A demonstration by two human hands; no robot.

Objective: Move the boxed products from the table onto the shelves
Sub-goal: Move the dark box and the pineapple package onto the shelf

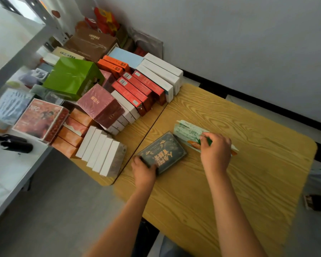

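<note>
Forearms: nearest the head camera, both bare arms reach up from the bottom edge over the wooden table [258, 182].
Left hand [144, 171]: fingers and thumb curl round the near corner of the dark box [162, 152], which lies flat on the table with gold lettering on top. The grip is closed on it.
Right hand [215, 151]: fingers curl down onto the pale green box [188, 135], pinching its near part; the box rests flat, just right of the dark box and almost touching it. An end flap on its far side looks partly open, though blur makes that uncertain.
Beyond the left hand: five white boxes [103, 154] stand side by side just left of the grip; past them lie orange boxes [70, 140], a maroon box [100, 105], red boxes [137, 89] and a green box [72, 78], all packed close on the left table.
Shelves: the grey shelf unit [16, 52] stands well left of both hands; a few things lie on its boards, too blurred to name.
Progress: judged from the heap on the table, most of the move is left. The two boxes in hand look like the next load, not yet lifted.
Right of the right hand: bare wood grain, then the wall.
</note>
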